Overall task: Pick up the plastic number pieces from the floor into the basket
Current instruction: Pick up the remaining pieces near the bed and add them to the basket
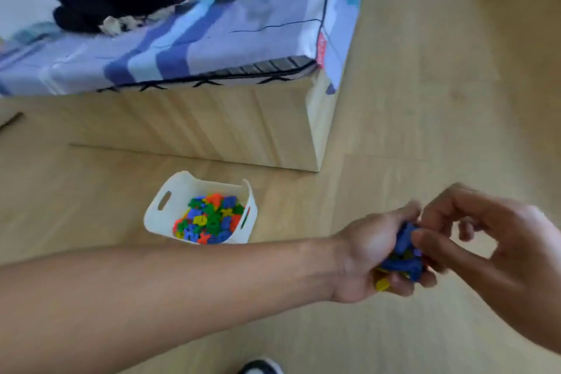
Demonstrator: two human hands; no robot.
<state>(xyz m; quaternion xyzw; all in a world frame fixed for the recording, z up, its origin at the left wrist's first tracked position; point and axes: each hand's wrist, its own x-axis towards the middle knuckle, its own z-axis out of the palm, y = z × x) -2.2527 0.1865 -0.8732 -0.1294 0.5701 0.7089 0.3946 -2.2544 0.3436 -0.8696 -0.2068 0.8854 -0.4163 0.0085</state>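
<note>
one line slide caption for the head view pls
Left hand cups plastic pieces, right hand pinching at them, beside part-filled basket.

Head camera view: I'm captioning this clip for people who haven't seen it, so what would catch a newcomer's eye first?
First, the two hands meeting at lower right: the left hand cups a bunch of blue and yellow plastic number pieces, with the right hand pinching at them. Next, the white basket on the wooden floor, left of the hands, holds bright pieces. Behind it stands a bed with a blue striped sheet.
</note>
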